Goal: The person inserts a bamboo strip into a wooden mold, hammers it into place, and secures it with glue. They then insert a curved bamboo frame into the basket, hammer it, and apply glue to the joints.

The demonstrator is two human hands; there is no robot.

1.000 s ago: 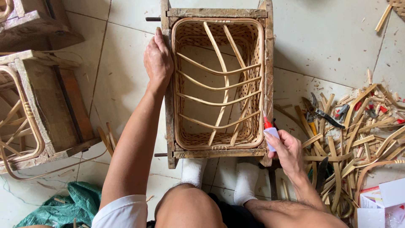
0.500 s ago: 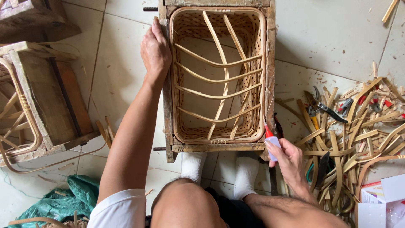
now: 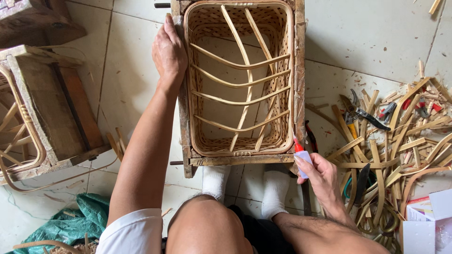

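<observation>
The woven rattan basket [image 3: 240, 80] sits rim-up inside a rough wooden frame [image 3: 299, 70] on the tiled floor [image 3: 367, 37], just ahead of the person's white-socked feet [image 3: 275, 188]; thin bent splints cross its open mouth, and it looks light and springy, stiff at the rim but easy to crush in the weave, so the sturdy frame rails seem the safest place to grasp. The left hand [image 3: 168, 51] lies flat along the frame's left rail, fingers wrapped over its edge. The right hand [image 3: 320, 176] is closed around a small glue bottle [image 3: 301, 155], red tip at the frame's near right corner. Cut splints [image 3: 400, 141] and pliers [image 3: 362, 113] lie scattered to the right
</observation>
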